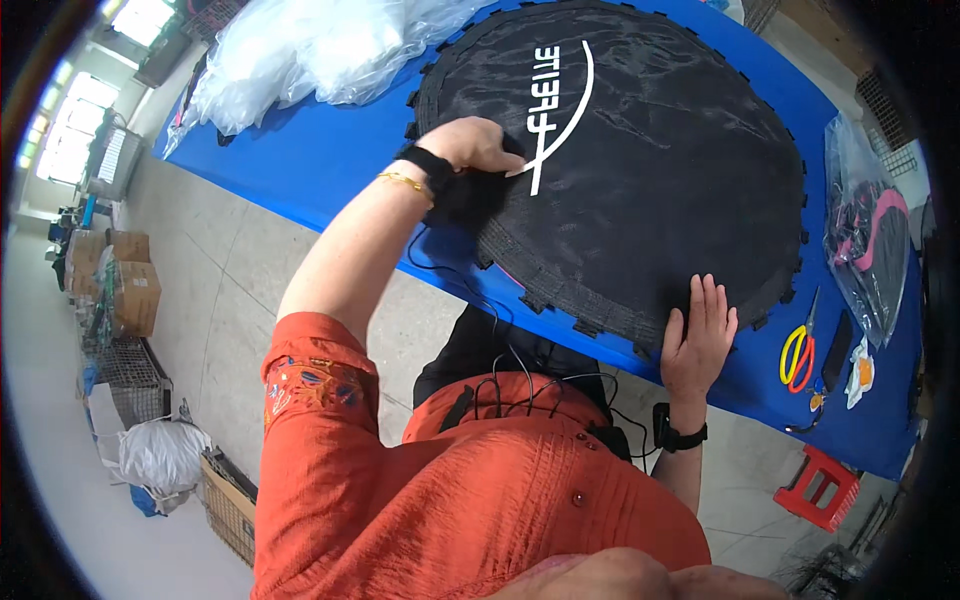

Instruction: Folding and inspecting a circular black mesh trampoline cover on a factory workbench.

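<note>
A large round black trampoline mat (640, 170) lies on the blue-covered table, with short tabs round its rim and white lettering and a curved white line on top. My left hand (470, 148) is closed on its left edge, where the black fabric is bunched up and partly blurred. The wrist hides some of that fold. At the near right edge of the mat, my right hand (699, 340) rests flat, fingers stretched out and holding nothing.
Clear plastic bags (310, 60) are heaped at the far left. Toward the right lie a bagged black-and-pink item (870, 225) and scissors (800, 350) with yellow and red handles. A red stool (818, 488) stands below the table's right end. Black cables (510, 350) hang before me.
</note>
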`<state>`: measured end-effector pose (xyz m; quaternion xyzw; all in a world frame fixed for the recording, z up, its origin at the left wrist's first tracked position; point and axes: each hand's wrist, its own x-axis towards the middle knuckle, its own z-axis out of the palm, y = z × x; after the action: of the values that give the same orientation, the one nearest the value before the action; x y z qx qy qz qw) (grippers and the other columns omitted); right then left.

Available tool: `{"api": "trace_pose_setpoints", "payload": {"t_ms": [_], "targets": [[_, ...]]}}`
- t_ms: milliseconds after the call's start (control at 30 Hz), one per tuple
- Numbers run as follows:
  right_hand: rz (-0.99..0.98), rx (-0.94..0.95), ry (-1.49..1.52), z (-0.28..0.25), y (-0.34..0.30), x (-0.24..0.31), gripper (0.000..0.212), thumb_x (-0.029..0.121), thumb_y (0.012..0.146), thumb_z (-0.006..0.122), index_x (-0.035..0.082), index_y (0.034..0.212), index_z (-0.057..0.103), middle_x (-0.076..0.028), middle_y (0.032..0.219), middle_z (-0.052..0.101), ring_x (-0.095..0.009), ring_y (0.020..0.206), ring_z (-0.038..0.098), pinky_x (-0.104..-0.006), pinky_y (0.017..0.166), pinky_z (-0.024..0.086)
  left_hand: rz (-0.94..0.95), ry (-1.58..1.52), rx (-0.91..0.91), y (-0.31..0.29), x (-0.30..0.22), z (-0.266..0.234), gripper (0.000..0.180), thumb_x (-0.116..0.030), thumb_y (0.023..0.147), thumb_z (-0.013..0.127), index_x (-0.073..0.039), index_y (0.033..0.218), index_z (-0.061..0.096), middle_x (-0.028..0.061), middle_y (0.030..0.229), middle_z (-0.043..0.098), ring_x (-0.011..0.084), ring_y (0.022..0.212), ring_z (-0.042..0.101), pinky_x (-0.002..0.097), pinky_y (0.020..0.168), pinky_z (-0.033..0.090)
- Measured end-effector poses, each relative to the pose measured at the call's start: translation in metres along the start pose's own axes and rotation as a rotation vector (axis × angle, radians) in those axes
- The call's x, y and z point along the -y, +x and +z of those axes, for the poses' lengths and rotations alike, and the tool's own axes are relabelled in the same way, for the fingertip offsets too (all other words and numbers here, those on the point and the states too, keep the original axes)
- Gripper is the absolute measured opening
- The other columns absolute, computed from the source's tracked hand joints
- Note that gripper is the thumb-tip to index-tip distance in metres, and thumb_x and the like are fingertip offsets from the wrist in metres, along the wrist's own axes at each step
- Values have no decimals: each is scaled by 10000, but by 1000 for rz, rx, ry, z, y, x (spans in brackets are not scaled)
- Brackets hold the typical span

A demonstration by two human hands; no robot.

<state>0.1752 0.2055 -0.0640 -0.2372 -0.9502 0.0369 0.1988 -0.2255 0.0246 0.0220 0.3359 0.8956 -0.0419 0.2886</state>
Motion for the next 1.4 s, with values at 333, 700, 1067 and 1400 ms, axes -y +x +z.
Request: {"api": "trace_pose_setpoints", "payload": {"t_ms": [333, 700, 1067, 1400], "targets": [[-13, -6, 4, -1, 1, 1, 519, 206, 1035, 624, 91, 1540, 585, -133, 1612, 561, -386, 1520, 482, -635, 1253, 295, 149, -537, -74, 7, 64, 22, 396, -386, 979, 767, -12, 1010, 641, 79, 779, 651, 206, 625, 659, 360, 540, 559], [-21, 5, -22, -3, 3, 2, 495, 210, 1054, 605, 55, 1524, 591, -177, 1591, 572, -416, 1511, 485, -625, 1246, 304, 101, -509, -103, 14, 54, 23, 559, -498, 916, 789, 39, 1005, 665, 158, 744, 664, 269, 601, 686, 384, 517, 573], [-20, -7, -18, -5, 3, 4, 487, 216, 1062, 592, 72, 1526, 587, -166, 1593, 569, -397, 1516, 482, -597, 1256, 298, 54, -454, -117, 7, 44, 20, 580, -506, 908, 791, 45, 1051, 678, 152, 744, 668, 270, 611, 699, 388, 522, 568], [-20, 0, -20, -3, 3, 2, 491, 244, 1072, 587, 81, 1535, 586, -172, 1595, 569, -407, 1514, 485, -622, 1245, 304, 53, -464, -101, 9, 47, 20, 588, -502, 860, 797, 53, 1031, 702, 161, 835, 719, 286, 653, 724, 392, 587, 601]]}}
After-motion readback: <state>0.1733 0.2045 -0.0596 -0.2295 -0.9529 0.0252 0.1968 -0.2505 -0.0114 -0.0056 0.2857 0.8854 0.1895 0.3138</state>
